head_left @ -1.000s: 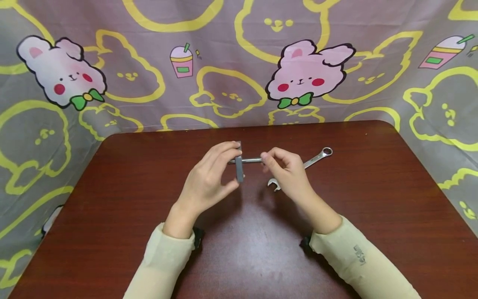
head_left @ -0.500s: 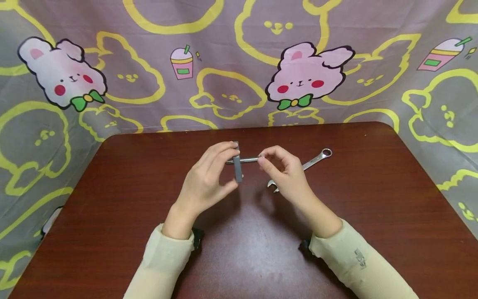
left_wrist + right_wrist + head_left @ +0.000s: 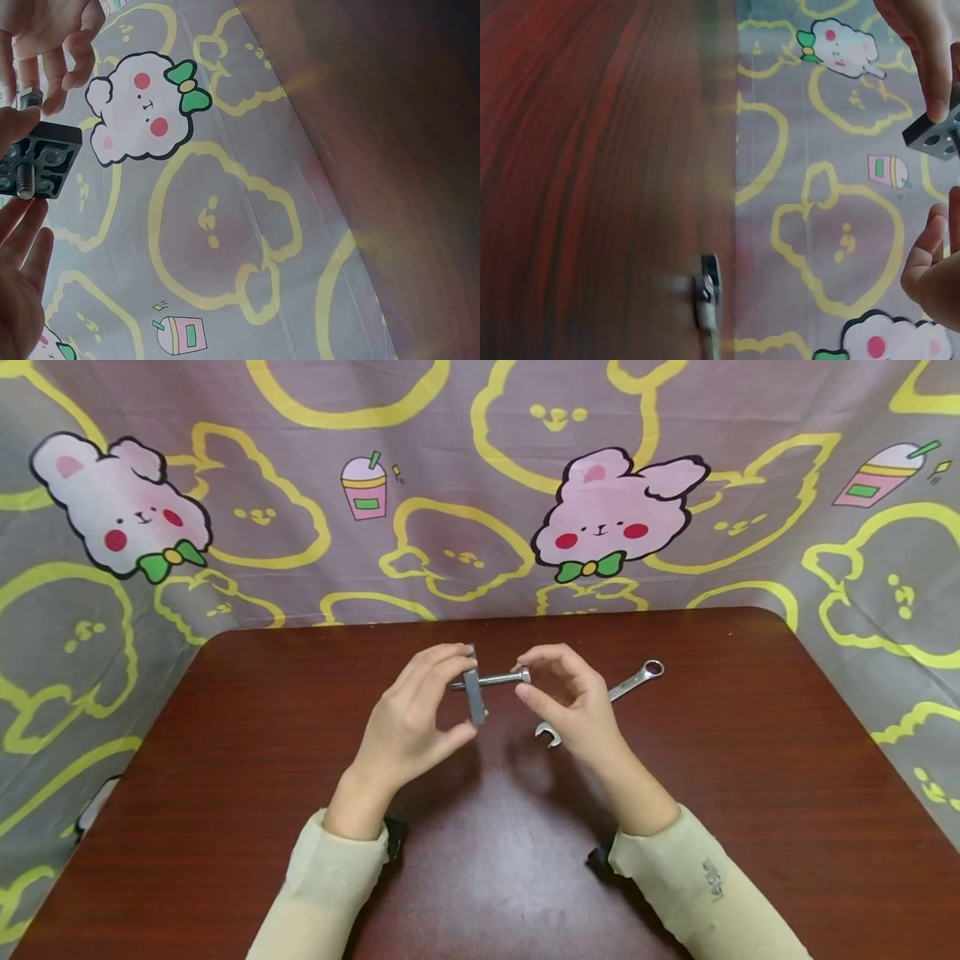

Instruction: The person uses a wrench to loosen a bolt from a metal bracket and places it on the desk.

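Note:
My left hand [image 3: 412, 718] holds a small square grey plate [image 3: 474, 697] on edge between thumb and fingers. A silver bolt [image 3: 498, 678] runs sideways through the plate, its head pointing right. In the left wrist view the bolt's threaded end [image 3: 25, 181] sticks out of the plate's recessed face, which has several round hollows. My right hand [image 3: 573, 702] hovers at the bolt head, thumb and index finger parted around it; no firm grip shows. In the right wrist view the plate [image 3: 930, 139] shows only in part, at the right edge.
A combination wrench [image 3: 630, 685] lies on the dark red-brown table [image 3: 487, 860], partly behind my right hand. Behind the table hangs a patterned cloth [image 3: 465, 468] with cartoon bunnies; more of it covers both sides.
My right thumb and fingers have loosened from the bolt head, which now shows between them. The plate and bolt have shifted slightly left. My left hand keeps its hold.

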The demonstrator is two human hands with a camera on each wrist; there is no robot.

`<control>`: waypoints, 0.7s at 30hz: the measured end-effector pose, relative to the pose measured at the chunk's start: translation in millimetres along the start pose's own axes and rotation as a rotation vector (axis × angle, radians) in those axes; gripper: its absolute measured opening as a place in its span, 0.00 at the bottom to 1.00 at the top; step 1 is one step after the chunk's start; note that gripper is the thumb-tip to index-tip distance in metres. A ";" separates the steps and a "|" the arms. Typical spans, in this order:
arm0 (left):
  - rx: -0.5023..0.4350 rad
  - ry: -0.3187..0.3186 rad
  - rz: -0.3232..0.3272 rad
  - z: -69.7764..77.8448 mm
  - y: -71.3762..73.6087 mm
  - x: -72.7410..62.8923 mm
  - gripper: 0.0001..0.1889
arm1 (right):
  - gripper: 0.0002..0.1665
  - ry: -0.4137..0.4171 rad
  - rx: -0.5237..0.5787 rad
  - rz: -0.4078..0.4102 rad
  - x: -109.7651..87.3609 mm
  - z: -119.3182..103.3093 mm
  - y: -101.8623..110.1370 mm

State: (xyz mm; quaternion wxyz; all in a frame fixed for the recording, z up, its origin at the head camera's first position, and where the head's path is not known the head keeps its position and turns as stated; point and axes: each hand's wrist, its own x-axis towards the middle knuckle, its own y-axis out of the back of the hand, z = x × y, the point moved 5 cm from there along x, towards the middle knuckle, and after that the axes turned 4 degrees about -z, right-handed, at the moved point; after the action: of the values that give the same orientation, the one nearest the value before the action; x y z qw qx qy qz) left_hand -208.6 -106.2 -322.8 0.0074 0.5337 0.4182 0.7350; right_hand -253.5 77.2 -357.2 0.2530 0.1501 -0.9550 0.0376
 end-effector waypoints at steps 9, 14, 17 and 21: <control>0.003 -0.015 0.100 2.8 2.2 4.6 0.30 | 0.08 0.066 0.187 0.212 10.6 5.8 -10.2; -0.006 -0.012 0.123 4.0 5.2 4.8 0.30 | 0.09 0.076 0.128 0.293 13.3 3.0 -15.4; 0.004 -0.024 0.127 3.4 5.9 3.9 0.29 | 0.11 0.072 0.117 0.284 12.8 1.6 -16.1; -0.001 -0.035 0.128 1.6 5.6 2.7 0.28 | 0.05 0.082 0.096 0.228 10.3 -1.2 -15.0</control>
State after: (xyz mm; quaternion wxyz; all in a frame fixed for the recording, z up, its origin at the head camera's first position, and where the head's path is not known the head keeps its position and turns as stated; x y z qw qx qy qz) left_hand -206.0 -107.7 -317.1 -0.0322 0.5720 0.3827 0.7248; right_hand -256.9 60.3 -351.1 0.2785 0.0507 -0.9518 0.1177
